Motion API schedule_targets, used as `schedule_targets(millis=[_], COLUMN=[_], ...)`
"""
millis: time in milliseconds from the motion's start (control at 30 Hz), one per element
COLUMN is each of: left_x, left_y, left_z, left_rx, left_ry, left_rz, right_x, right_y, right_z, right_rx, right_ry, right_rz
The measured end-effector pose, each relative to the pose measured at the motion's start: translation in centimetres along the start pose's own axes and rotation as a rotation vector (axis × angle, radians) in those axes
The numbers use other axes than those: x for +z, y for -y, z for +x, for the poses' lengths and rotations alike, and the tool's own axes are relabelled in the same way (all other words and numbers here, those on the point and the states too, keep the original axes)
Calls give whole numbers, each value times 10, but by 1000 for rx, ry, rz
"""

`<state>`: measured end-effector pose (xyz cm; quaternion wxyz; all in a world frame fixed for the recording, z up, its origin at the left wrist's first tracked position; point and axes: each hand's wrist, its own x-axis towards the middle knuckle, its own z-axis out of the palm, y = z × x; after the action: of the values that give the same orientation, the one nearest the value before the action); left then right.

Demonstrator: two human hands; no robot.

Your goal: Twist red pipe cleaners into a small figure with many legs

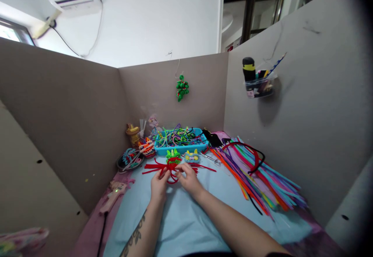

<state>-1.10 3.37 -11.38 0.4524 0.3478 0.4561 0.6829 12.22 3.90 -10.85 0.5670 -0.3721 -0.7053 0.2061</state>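
Observation:
Red pipe cleaners (154,167), bent and crossed over each other, are held just above the blue cloth (186,210). My left hand (159,181) pinches their near left side, thumb against fingers. From the right, my right hand (188,177) is closed on the same red bundle, its fingertips close to the left ones. Loose red ends stick out to the left and right, and a loop hangs between the hands. Right behind them sit a green pipe-cleaner figure (173,156) and a blue-and-yellow one (191,157). The exact crossing at the fingertips is too small to make out.
A blue basket (167,149) of pipe-cleaner scraps stands behind. Scissors (214,159) lie right of the figures, beside a large spread of coloured pipe cleaners (259,175). At left are a dark bowl (119,165) and a pink glue gun (112,199) with a cord. Grey panels enclose three sides.

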Motion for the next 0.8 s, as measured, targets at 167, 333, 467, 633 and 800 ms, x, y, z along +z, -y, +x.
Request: schedule_targets(millis=[167,333,467,633,800], left_x=[-4,-6,-5,-5,-1], left_y=[5,7,5,3,3], left_z=[5,5,5,6,1], left_rx=[14,51,47,-16,-37], left_ry=[-10,-9,5,4,62], left_rz=[-10,82,44,2,-1], right_x=[2,2,-1,-4,-3], right_y=[10,15,16,7,1], right_z=[-6,-6,-6,-2,4], right_rx=[-58,-84,-71,144,32], right_ry=[165,182,196,78,-65], right_rz=[-45,24,201,355,-82])
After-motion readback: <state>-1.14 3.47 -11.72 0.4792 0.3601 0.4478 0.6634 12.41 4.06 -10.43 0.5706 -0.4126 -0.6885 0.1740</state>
